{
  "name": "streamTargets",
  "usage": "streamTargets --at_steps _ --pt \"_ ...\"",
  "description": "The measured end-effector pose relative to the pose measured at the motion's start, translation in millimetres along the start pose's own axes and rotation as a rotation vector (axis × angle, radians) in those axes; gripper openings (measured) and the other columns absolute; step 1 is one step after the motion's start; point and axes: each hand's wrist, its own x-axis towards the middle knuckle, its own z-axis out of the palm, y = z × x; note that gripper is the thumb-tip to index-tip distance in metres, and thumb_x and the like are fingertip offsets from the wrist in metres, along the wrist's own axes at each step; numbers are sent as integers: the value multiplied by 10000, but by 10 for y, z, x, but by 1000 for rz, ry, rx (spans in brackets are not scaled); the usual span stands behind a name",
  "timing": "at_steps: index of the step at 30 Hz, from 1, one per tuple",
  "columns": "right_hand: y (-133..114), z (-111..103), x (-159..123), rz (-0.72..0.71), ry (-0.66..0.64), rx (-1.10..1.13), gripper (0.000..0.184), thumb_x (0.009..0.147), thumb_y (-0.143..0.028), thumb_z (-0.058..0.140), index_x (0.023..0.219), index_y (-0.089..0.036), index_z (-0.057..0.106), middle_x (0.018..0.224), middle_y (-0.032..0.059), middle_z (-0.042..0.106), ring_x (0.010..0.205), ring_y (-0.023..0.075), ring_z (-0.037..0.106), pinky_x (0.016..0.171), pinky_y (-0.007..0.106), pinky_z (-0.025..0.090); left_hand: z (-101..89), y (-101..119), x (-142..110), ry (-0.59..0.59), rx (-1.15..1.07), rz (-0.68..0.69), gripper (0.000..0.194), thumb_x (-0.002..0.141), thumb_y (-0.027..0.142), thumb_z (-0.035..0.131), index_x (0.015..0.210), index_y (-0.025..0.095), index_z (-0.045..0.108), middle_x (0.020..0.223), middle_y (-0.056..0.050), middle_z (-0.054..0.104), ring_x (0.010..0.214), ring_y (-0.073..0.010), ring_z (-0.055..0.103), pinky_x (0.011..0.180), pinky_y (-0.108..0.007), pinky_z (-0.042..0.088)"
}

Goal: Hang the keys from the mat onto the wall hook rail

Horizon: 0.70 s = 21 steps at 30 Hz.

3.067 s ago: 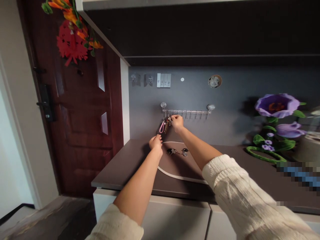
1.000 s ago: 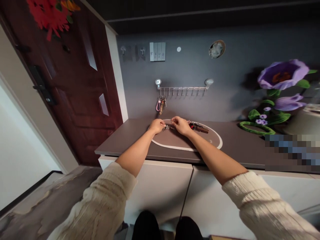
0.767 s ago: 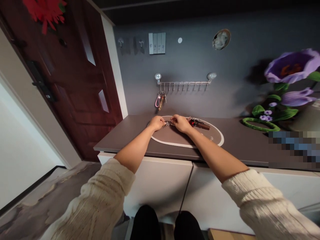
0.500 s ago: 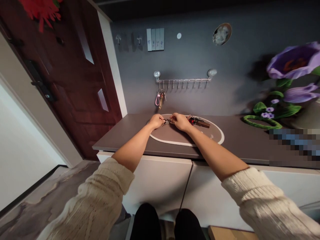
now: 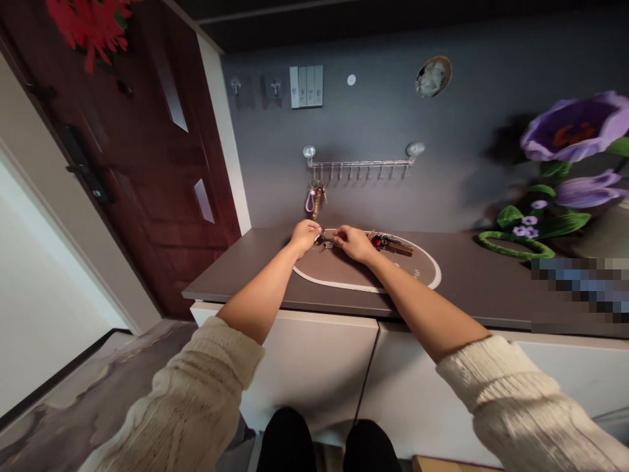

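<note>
Both hands are over an oval brown mat [image 5: 344, 275] with a white rim, lying on the counter. My left hand [image 5: 304, 237] pinches a small bunch of keys [image 5: 326, 246] at its left side. From the other side, my right hand [image 5: 354, 244] has its fingertips closed at the right end of the same bunch. The exact grip there is partly hidden by the fingers. Just right of my right wrist lies a heap of more keys [image 5: 392, 244], with a red piece and a brown fob among them.
Above the mat, a clear hook rail [image 5: 361, 164] on the wall carries keys with a pink loop [image 5: 310, 200] at its left end. Purple artificial flowers [image 5: 572, 131] stand on the counter's right. White cabinet doors [image 5: 314, 367] are below. A dark red door [image 5: 132, 164] is at left.
My left hand has lifted and turned slightly, with a dark part of the bunch now raised at its fingertips. My right hand stays almost in place. The view has tilted up a little.
</note>
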Motion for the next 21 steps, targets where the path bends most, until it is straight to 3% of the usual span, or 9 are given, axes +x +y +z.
streamTargets --at_steps 8,21 --pt "-103 -24 -14 -75 76 94 166 758 -274 533 868 -162 586 801 35 622 681 119 530 659 235 387 13 73 4 -90 -339 -109 87 706 98 612 687 122 531 578 16 533 529 -55 526 643 -233 475" --pt "-99 -22 2 -142 199 57 122 779 -254 501 774 -166 586 755 33 570 685 127 493 671 249 377 38 113 -48 -200 -459 -103 86 740 34 557 735 112 522 653 11 553 614 -64 576 809 -330 503"
